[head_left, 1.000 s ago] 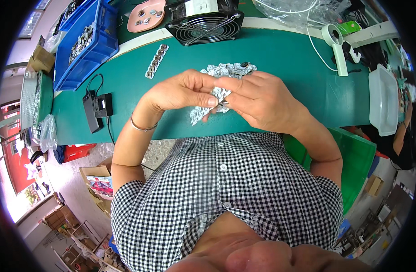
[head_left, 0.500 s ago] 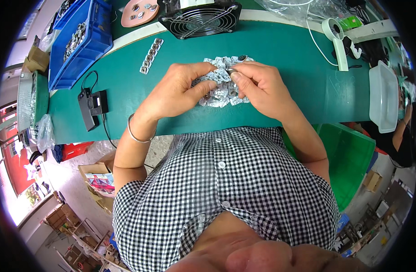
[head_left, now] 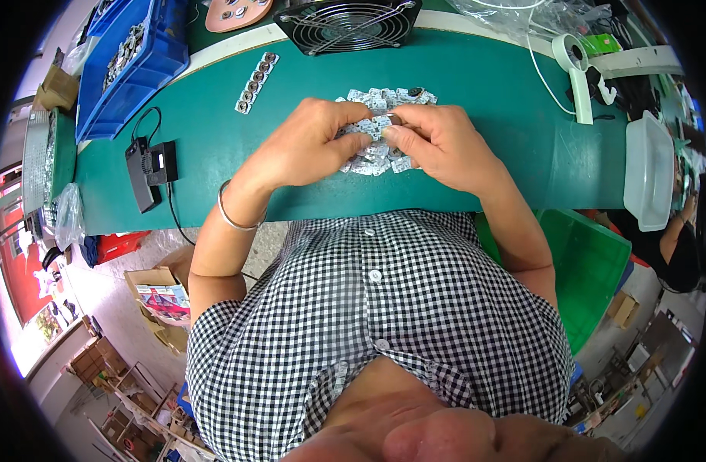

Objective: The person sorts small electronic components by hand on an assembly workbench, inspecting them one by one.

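Observation:
My left hand [head_left: 310, 146] and my right hand [head_left: 445, 146] meet over a loose pile of small white boards [head_left: 383, 98]. Between the left thumb and fingers is a strip of small white circuit boards [head_left: 380, 127], held just above the pile. The right thumb and forefinger pinch at the strip's right end, where a small dark round piece [head_left: 395, 119] shows partly under the fingertips. Some of the strip is hidden by both hands. Farther left on the green table lies another strip [head_left: 257, 83], bearing a row of dark round parts.
A black fan [head_left: 349, 27] stands behind the pile, beside a pink plate [head_left: 245, 17] with small parts. Left are a blue bin [head_left: 156, 65] and a black power adapter [head_left: 166, 162]. Rightward are a white handheld fan [head_left: 580, 92], a translucent tray [head_left: 649, 173] and another person's arm [head_left: 672, 239].
The right fingertips have come down against the strip's end, covering more of the dark round piece. The left hand keeps its hold, and the whole view has shifted slightly.

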The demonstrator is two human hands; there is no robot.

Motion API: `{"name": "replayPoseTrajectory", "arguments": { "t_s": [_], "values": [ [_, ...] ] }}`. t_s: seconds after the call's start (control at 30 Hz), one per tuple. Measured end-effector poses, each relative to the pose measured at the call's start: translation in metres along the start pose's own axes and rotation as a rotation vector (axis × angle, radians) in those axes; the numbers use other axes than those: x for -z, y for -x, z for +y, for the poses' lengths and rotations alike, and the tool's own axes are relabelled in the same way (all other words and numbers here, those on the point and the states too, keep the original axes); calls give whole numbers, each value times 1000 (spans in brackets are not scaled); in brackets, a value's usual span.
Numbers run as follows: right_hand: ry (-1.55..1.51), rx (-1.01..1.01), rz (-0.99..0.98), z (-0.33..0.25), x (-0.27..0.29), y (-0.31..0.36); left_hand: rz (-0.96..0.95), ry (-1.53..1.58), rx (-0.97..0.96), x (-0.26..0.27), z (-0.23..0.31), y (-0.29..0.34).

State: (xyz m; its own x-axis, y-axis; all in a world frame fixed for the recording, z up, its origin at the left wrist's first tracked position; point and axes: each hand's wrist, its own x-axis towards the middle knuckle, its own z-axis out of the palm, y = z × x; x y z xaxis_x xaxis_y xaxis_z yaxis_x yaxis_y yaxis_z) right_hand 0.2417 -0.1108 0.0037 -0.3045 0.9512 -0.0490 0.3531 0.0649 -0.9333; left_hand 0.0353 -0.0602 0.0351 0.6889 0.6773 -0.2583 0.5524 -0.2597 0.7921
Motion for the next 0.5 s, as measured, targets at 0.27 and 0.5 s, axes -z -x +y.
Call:
{"name": "replayPoseTrajectory", "arguments": {
  "t_s": [0.27,0.5],
  "values": [
    [5,9,15,1,-1,-14,-57,121,-94,3,-20,-10],
    [-542,-104,-186,13,2,-26,-260,376,-62,24,-25,-7]
  ]
}}
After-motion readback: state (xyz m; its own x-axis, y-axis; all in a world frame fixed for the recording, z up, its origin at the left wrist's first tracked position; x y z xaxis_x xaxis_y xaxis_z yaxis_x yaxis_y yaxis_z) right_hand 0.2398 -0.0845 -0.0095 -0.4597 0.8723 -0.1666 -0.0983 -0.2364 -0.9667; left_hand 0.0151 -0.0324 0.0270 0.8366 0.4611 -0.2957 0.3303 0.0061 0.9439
